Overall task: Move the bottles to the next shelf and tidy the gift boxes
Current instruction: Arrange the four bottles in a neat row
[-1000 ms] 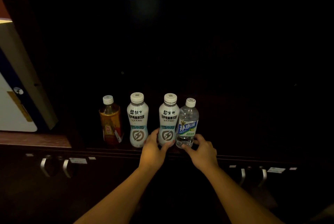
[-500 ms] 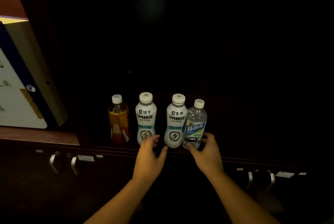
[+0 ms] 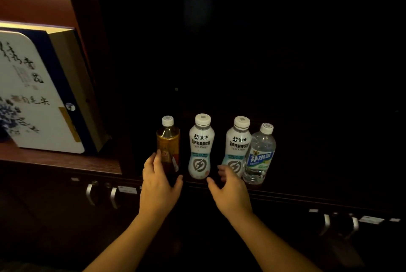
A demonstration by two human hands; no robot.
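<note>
Since half a second ago, both hands are shifting leftward along the row: the left hand (image 3: 159, 180) is leaving the white bottles and wrapping around the amber tea bottle (image 3: 168, 147), while the right hand (image 3: 229, 188) is sliding off the clear water bottle (image 3: 260, 154) toward the two white bottles.

Taking the tea bottle as the landmark, four bottles are standing upright in a line along the front edge of the dark shelf (image 3: 307, 194). The first white bottle (image 3: 201, 147) is standing just right of the tea bottle, the second white bottle (image 3: 238, 146) further right, and the water bottle at the far right, touching or nearly touching the second white one. The gift box (image 3: 39, 96) is leaning in the neighbouring compartment, well to the left of the tea bottle, past the dark divider.

The left hand is cupping the tea bottle's lower body, fingers on its left side and thumb at its right base; whether it is gripping firmly I cannot tell. The right hand is spreading wide and holding nothing, fingertips just in front of the second white bottle's base.

Judging by the even row, the hands are probably nudging bottles into line.
</note>
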